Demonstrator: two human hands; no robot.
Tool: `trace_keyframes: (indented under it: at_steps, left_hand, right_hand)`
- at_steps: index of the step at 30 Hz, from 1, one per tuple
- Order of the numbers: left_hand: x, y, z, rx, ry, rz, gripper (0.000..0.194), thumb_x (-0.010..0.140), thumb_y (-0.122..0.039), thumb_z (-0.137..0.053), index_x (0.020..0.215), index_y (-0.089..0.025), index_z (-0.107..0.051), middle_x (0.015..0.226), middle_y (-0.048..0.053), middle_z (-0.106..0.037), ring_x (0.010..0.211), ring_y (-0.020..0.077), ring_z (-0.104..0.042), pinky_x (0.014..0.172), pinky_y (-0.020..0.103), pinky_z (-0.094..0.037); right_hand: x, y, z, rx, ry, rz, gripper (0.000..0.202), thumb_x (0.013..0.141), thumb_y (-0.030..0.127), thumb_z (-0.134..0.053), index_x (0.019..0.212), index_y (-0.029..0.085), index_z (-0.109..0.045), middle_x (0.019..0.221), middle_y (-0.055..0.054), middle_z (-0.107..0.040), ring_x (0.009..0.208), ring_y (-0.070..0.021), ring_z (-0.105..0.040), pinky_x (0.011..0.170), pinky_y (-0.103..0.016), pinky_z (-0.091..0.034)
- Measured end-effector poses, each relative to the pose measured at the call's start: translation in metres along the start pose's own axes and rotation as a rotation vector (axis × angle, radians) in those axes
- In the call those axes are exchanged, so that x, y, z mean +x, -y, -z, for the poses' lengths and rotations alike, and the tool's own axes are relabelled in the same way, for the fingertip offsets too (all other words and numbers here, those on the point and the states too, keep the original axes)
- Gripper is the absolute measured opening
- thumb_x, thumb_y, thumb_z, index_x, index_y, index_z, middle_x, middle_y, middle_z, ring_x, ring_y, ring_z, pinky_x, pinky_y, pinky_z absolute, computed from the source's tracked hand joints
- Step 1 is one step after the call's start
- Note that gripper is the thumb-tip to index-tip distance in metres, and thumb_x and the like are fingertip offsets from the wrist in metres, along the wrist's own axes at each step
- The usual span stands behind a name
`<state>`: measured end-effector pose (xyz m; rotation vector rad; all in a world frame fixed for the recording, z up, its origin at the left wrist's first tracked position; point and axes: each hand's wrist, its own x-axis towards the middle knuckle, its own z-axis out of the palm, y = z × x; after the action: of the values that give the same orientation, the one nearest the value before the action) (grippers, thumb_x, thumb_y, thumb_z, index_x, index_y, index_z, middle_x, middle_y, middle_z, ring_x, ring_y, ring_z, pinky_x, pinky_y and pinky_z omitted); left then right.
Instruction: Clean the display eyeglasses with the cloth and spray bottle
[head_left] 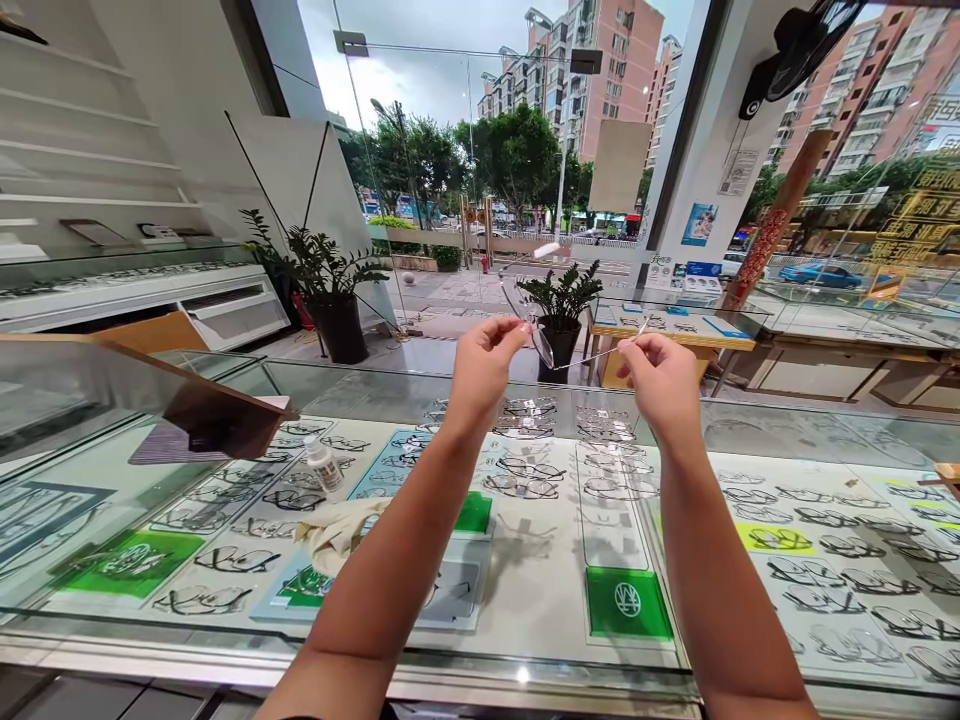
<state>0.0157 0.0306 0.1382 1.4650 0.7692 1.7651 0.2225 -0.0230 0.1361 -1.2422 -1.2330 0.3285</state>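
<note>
the glasses (546,352) are suspended between fingertips (520,331): front pinched, seemingly near the bridge, by the left hand (482,365), arm (592,357) by the right hand (667,380). likely light, fragile; rims should be gripped.

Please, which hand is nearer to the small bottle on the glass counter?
Left. The left hand is raised, beyond the small bottle and to its right; the right hand is much farther to the right.

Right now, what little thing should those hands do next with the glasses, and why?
Perhaps tilt the glasses slightly toward the bright glass doors: they're raised, the left hand pinches them beside a lens and the right hand holds one arm, so both could steer.
</note>
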Motion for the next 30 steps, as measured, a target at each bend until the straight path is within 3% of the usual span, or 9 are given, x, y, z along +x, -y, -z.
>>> trace_keyframes:
  at_steps: [4, 7, 9, 13, 17, 20, 25, 30]
  left_hand:
    - [0.002, 0.007, -0.002, -0.027, -0.04, -0.022, 0.009, 0.082, -0.027, -0.077, 0.081, -0.019, -0.074, 0.08, 0.003, -0.067, 0.075, 0.0138, -0.055, 0.072, 0.028, -0.047]
    - [0.0, 0.012, -0.003, 0.023, -0.018, -0.043, 0.01, 0.083, -0.029, -0.078, 0.083, -0.02, -0.074, 0.075, 0.001, -0.061, 0.069, 0.013, -0.05, 0.065, 0.028, -0.041]
    - [-0.001, 0.013, -0.004, 0.064, 0.006, -0.048, 0.011, 0.083, -0.03, -0.078, 0.085, -0.02, -0.075, 0.073, 0.0, -0.059, 0.067, 0.0126, -0.047, 0.062, 0.028, -0.038]
    - [-0.007, 0.009, -0.005, 0.111, 0.094, -0.068, 0.012, 0.082, -0.032, -0.078, 0.085, -0.02, -0.076, 0.077, 0.001, -0.063, 0.07, 0.0127, -0.049, 0.063, 0.027, -0.041]
    - [-0.014, 0.001, -0.008, 0.076, 0.195, 0.0, 0.015, 0.08, -0.034, -0.079, 0.084, -0.02, -0.077, 0.074, 0.001, -0.066, 0.069, 0.0133, -0.054, 0.065, 0.028, -0.047]
    - [-0.019, -0.006, -0.008, -0.008, 0.265, 0.066, 0.019, 0.077, -0.036, -0.082, 0.082, -0.019, -0.076, 0.074, 0.002, -0.069, 0.07, 0.0147, -0.06, 0.072, 0.032, -0.054]
    - [-0.026, -0.022, -0.003, -0.067, 0.339, 0.137, 0.021, 0.073, -0.037, -0.085, 0.079, -0.018, -0.077, 0.079, 0.004, -0.075, 0.078, 0.0184, -0.068, 0.083, 0.037, -0.058]
    - [-0.054, -0.034, 0.021, 0.075, 0.279, 0.085, 0.026, 0.086, -0.045, -0.075, 0.093, -0.02, -0.081, 0.094, 0.007, -0.079, 0.093, 0.022, -0.07, 0.09, 0.037, -0.055]
  right_hand:
    - [0.002, -0.002, 0.001, -0.106, 0.03, -0.073, 0.028, 0.088, 0.047, -0.065, 0.076, 0.022, -0.064, 0.065, -0.001, -0.064, 0.056, -0.0156, -0.052, 0.06, -0.033, -0.04]
    - [-0.004, 0.004, 0.004, -0.282, -0.133, 0.033, 0.027, 0.089, 0.049, -0.067, 0.087, 0.023, -0.064, 0.066, 0.002, -0.061, 0.061, -0.0169, -0.052, 0.064, -0.034, -0.039]
    - [-0.01, 0.012, 0.004, -0.31, -0.154, 0.168, 0.024, 0.091, 0.046, -0.067, 0.097, 0.023, -0.065, 0.068, 0.002, -0.059, 0.064, -0.0176, -0.053, 0.067, -0.034, -0.041]
    - [-0.022, 0.02, -0.006, -0.339, 0.126, 0.434, 0.033, 0.094, 0.046, -0.066, 0.119, 0.023, -0.07, 0.097, -0.007, -0.071, 0.091, -0.0253, -0.064, 0.086, -0.042, -0.05]
    - [-0.025, 0.013, -0.023, -0.369, 0.214, 0.496, 0.047, 0.096, 0.047, -0.066, 0.137, 0.022, -0.067, 0.134, -0.014, -0.068, 0.125, -0.0345, -0.06, 0.107, -0.053, -0.048]
    - [-0.024, 0.007, -0.027, -0.289, 0.237, 0.53, 0.043, 0.098, 0.043, -0.064, 0.136, 0.022, -0.068, 0.139, -0.014, -0.069, 0.129, -0.0329, -0.061, 0.112, -0.053, -0.048]
    - [-0.033, 0.013, -0.026, -0.174, 0.241, 0.526, 0.031, 0.099, 0.038, -0.063, 0.125, 0.023, -0.073, 0.128, -0.013, -0.076, 0.122, -0.0305, -0.068, 0.108, -0.051, -0.052]
    - [-0.048, 0.022, -0.029, -0.177, 0.269, 0.533, 0.026, 0.102, 0.039, -0.058, 0.109, 0.024, -0.078, 0.118, -0.012, -0.078, 0.112, -0.0296, -0.07, 0.096, -0.047, -0.056]
